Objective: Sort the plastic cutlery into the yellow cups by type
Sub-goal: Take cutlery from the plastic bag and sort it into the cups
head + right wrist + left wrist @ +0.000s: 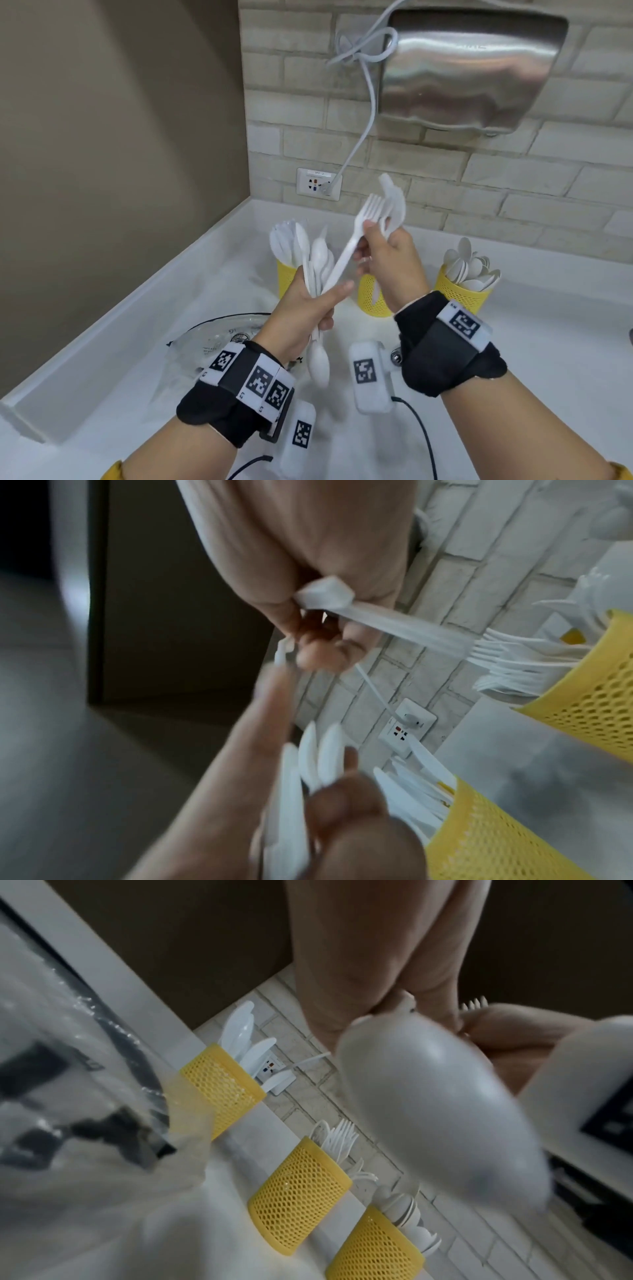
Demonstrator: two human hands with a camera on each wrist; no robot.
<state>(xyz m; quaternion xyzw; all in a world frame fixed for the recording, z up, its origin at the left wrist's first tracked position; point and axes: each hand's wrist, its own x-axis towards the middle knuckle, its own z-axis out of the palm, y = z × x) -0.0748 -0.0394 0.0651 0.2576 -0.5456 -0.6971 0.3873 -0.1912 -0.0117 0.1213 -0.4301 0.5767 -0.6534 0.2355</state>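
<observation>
My left hand (325, 298) grips a bundle of white plastic cutlery (317, 260) upright above the counter; a spoon bowl (438, 1115) hangs below the fist. My right hand (370, 236) pinches a white fork (356, 236) near its neck, and the handle end lies in the left hand's bundle. More white pieces (394, 202) stick up from the right hand. Behind the hands stand three yellow mesh cups: the left cup (286, 274) has knives, the middle cup (371, 298) forks, the right cup (462, 291) spoons.
A clear plastic bag (222, 335) lies on the white counter (548, 342) at my left. A wall socket (318, 183) with a grey cable and a steel hand dryer (469, 68) are on the brick wall behind. A plain wall closes the left side.
</observation>
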